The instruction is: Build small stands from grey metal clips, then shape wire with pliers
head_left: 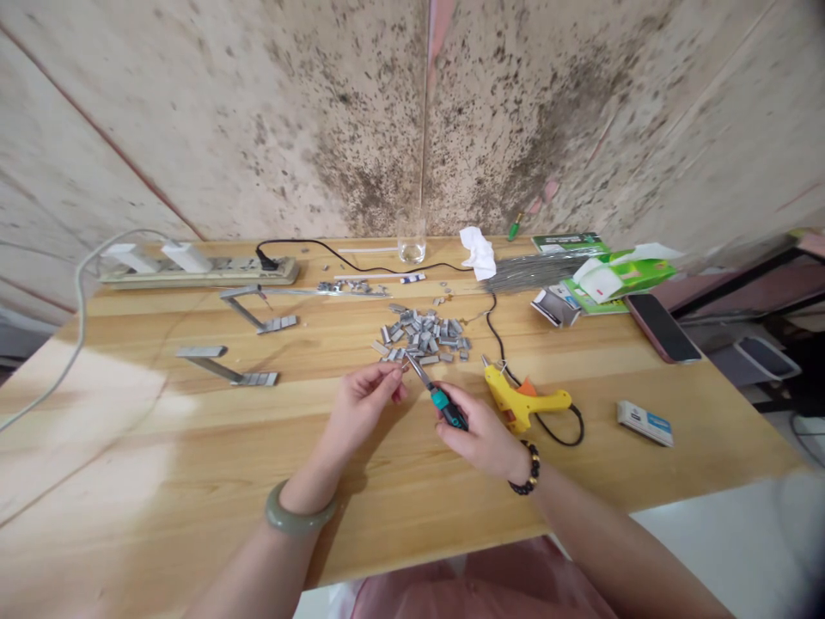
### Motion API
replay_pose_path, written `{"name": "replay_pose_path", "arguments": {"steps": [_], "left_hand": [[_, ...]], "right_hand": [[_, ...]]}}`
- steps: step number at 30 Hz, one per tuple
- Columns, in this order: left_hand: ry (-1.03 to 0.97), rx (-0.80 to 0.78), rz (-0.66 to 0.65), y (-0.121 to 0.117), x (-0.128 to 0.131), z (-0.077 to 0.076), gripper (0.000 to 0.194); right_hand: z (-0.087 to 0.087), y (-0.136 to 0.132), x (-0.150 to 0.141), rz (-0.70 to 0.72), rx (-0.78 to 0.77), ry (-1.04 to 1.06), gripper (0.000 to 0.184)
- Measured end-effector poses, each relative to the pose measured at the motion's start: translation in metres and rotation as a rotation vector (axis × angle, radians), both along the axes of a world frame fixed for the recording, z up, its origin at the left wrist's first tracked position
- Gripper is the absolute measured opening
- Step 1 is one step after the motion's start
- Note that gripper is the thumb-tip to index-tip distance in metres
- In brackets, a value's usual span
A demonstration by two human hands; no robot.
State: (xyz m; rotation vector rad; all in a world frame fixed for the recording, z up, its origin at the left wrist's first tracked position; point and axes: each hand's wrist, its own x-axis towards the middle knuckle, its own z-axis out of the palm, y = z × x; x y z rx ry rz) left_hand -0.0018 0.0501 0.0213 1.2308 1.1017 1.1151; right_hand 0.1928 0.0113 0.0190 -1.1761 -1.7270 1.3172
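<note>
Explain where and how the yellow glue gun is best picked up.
Probably by the handle, coming from the right: the yellow glue gun lies on its side, handle reaching rightward, while its nozzle points away at the left. Hands should likely avoid the black cord looping beside the handle's end.

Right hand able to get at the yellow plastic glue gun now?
Reach, likely yes: the yellow plastic glue gun lies beside the right hand, nothing visible between. Gripping, probably not until the fingers release the teal-and-black metal tool.
</note>
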Motion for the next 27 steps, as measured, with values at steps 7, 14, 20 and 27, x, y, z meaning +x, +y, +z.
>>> {"name": "replay_pose_path", "arguments": {"steps": [7,14,20,27], "left_hand": [[0.118,0.102,0.042,-0.0003,-0.0005,-0.0031,0.02],[0.402,0.34,0.127,-0.0036,0.0024,-0.0061,0.018],[0.614,0.534,0.198,-0.0042,0.0047,-0.0058,0.022],[0.535,0.454,0.211,-0.0036,0.0013,-0.0065,0.019]], "right_hand": [[0.0027,-0.0011,-0.0006,-0.007,0.013,-0.046,0.037],[0.0042,-0.001,-0.002,-0.014,-0.03,-0.01,0.037],[0.0063,-0.0006,-0.0028,-0.029,-0.032,-0.008,0.033],[0.0032,-0.0005,-0.0032,-0.032,-0.067,0.032,0.041]]}}
